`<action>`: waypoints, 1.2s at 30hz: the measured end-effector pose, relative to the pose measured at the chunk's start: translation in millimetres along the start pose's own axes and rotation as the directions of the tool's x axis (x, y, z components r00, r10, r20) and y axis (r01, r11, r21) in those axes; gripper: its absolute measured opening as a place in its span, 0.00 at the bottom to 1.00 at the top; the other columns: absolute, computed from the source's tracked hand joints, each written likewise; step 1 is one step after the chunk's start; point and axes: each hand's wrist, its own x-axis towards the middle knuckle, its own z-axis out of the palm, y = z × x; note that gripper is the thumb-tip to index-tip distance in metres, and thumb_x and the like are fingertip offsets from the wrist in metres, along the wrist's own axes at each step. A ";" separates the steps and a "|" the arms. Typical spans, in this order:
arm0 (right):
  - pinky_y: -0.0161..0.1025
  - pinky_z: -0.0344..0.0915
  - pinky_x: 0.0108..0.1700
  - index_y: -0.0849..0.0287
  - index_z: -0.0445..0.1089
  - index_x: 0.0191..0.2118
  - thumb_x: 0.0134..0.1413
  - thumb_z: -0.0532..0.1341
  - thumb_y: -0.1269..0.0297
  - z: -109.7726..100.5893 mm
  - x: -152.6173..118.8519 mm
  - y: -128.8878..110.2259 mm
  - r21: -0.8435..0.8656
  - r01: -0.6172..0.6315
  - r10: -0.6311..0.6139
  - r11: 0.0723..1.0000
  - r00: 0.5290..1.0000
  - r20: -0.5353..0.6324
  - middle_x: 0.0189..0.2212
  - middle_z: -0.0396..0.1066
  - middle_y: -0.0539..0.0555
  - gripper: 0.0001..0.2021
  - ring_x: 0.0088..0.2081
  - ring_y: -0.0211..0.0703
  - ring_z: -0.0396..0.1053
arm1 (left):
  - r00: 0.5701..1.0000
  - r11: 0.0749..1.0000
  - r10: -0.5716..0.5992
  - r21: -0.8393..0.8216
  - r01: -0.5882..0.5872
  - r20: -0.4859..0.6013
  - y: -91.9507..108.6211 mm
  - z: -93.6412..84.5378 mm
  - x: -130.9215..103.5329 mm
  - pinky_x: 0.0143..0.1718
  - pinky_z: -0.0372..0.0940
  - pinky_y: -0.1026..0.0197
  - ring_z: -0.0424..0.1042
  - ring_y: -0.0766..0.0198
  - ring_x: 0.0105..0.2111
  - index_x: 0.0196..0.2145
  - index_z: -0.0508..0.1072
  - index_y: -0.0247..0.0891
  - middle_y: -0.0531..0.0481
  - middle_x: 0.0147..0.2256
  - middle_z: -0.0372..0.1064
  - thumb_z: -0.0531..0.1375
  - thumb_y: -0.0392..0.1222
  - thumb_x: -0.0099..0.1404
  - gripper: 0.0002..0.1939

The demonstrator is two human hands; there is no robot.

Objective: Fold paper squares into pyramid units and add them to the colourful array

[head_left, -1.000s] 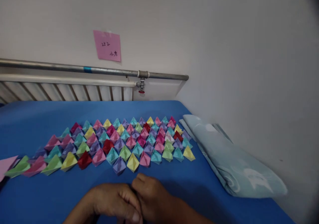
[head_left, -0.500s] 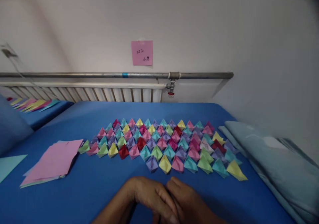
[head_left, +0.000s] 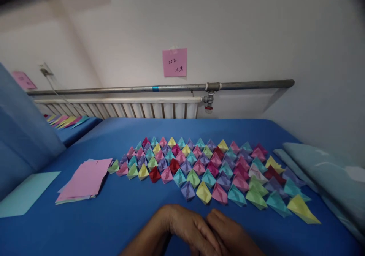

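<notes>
Both hands sit at the near edge of the blue desk, pressed together, just in front of the paper boats. The left hand lies curled, fingers folded over toward the right hand; the two touch at the knuckles. Whatever they work between them is hidden under the fingers and by the lower edge of the view, so I cannot tell whether either hand grips a sheet or is merely clenched.

The boats lie in close rows, touching or nearly so. The nearest of them, a purple, a yellow and a pink one, are just beyond the fingertips.

Left of the boats: a pink stack of flat sheets, its corner just beside the leftmost green boat. Further left of the boats, a single teal sheet. Right of the boats: a folded pale cloth, close to the outermost boats on that side.

Risks, as judged from here:
- The hands are near the front row. A push forward or a lifting wrist could knock the nearest boats, and since the rows touch, one shove would likely disturb several.
- Light paper slides easily on this cover; a sleeve or a draught could shift the stack into the green boat.
- With the work hidden low, a crease made blind may go crooked.
</notes>
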 end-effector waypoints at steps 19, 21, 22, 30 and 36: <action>0.31 0.58 0.34 0.60 0.68 0.30 0.49 0.56 0.79 -49.5 9.4 -44.5 0.051 -0.130 0.075 0.990 0.801 0.594 0.28 0.65 0.47 0.08 0.29 0.34 0.63 | 0.980 0.993 -0.005 0.111 0.028 -0.199 57.3 29.2 -61.9 0.12 0.39 0.67 0.49 0.75 0.11 0.26 0.77 0.36 0.53 0.16 0.69 0.60 0.44 0.63 0.12; 0.29 0.58 0.32 0.60 0.70 0.32 0.49 0.57 0.78 -52.1 7.2 -51.3 0.154 -0.182 0.021 0.971 0.707 0.707 0.27 0.65 0.46 0.08 0.28 0.33 0.63 | 0.979 0.991 -0.021 0.128 0.048 -0.202 58.1 29.6 -63.0 0.12 0.39 0.66 0.49 0.74 0.11 0.27 0.77 0.36 0.52 0.17 0.69 0.61 0.46 0.61 0.12; 0.29 0.58 0.31 0.60 0.70 0.33 0.49 0.58 0.78 -52.0 5.8 -54.1 0.194 -0.204 -0.003 0.960 0.681 0.732 0.27 0.65 0.45 0.08 0.28 0.32 0.63 | 0.980 0.989 -0.028 0.140 0.056 -0.198 58.0 29.3 -62.4 0.12 0.40 0.66 0.50 0.74 0.11 0.27 0.77 0.36 0.52 0.17 0.69 0.61 0.48 0.61 0.13; 0.29 0.59 0.33 0.59 0.73 0.36 0.49 0.62 0.75 -44.5 2.6 -54.9 0.232 -0.186 -0.044 0.955 0.684 0.728 0.29 0.65 0.46 0.08 0.30 0.32 0.64 | 0.986 0.985 -0.023 0.165 0.051 -0.168 53.3 21.6 -55.2 0.12 0.43 0.67 0.51 0.74 0.11 0.29 0.76 0.38 0.53 0.19 0.70 0.60 0.48 0.62 0.12; 0.28 0.56 0.30 0.61 0.70 0.31 0.49 0.58 0.78 -41.6 5.1 -52.0 0.213 -0.207 0.002 0.955 0.722 0.692 0.24 0.63 0.44 0.06 0.25 0.30 0.61 | 0.983 0.990 -0.029 0.132 0.054 -0.183 51.1 18.7 -53.5 0.12 0.44 0.68 0.53 0.76 0.11 0.30 0.74 0.37 0.54 0.21 0.70 0.61 0.48 0.61 0.11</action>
